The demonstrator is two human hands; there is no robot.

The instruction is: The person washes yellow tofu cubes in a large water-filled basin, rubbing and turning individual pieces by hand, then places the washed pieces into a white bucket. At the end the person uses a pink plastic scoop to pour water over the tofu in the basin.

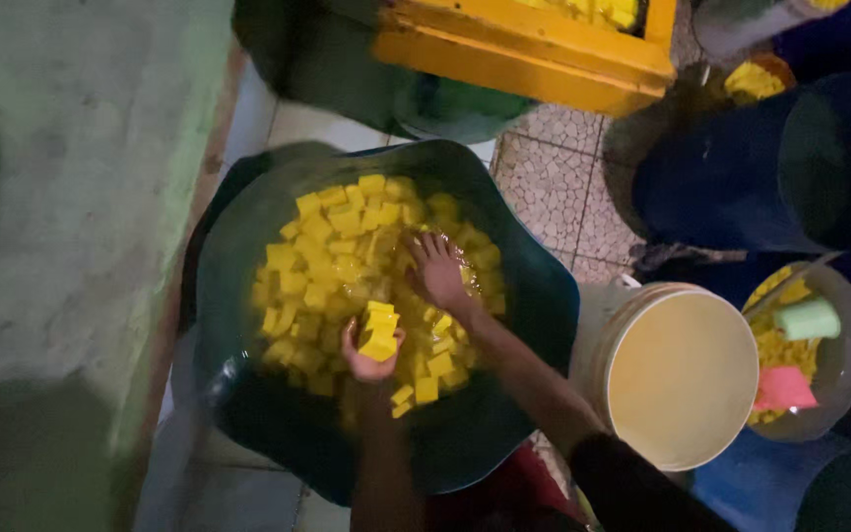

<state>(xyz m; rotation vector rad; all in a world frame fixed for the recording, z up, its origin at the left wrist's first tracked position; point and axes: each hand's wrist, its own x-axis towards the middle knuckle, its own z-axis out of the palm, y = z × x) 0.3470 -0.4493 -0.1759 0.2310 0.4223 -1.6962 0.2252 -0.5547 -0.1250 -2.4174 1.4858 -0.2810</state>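
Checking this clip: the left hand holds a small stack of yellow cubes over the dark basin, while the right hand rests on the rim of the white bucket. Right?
Not quite. The head view shows the right hand reaching into the yellow cubes inside the dark basin, not resting on the white bucket rim. The left hand does hold a small stack of cubes over the basin.

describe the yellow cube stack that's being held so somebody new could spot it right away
Find the big dark tub full of yellow cubes in yellowish liquid. Near its front, the left hand cups a small stack of cubes. It alone is lifted above the rest, which float loose.
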